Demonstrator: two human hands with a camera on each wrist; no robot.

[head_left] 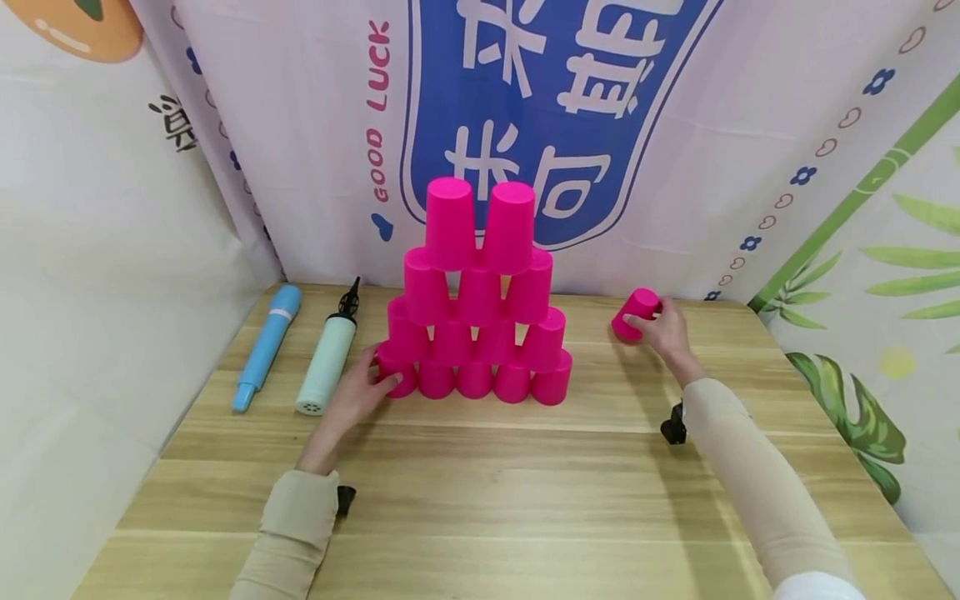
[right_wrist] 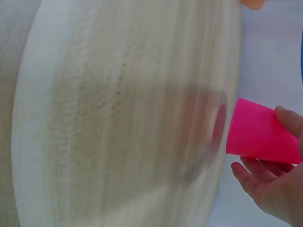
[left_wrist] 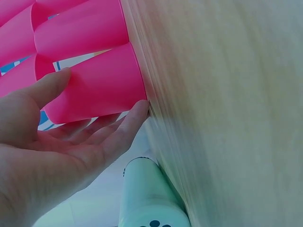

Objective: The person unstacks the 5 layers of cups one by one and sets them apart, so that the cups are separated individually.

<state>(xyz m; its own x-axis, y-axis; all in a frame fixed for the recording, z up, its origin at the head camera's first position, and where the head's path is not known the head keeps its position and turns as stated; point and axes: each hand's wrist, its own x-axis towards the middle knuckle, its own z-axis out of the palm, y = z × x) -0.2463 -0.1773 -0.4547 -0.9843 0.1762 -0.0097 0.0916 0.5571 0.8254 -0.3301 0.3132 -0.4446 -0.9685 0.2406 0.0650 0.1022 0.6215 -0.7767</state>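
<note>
Got a pink cup pyramid [head_left: 480, 293] dead centre of the frame, rows of five, four, three and two going up. Got the left grip [head_left: 362, 390] on its bottom-left cup [head_left: 397, 379] and a tilted pink cup [head_left: 636, 310] in the right grip [head_left: 667, 330], right of centre. Also spotted a blue tube [head_left: 266, 350] and mint pump [head_left: 327, 362] centre-left on the wooden tabletop [head_left: 495, 500].

table [head_left: 480, 500] (wood-grained) | pink cup stack [head_left: 480, 300] | blue tube [head_left: 266, 350] | pale-green pump [head_left: 327, 362]
</note>
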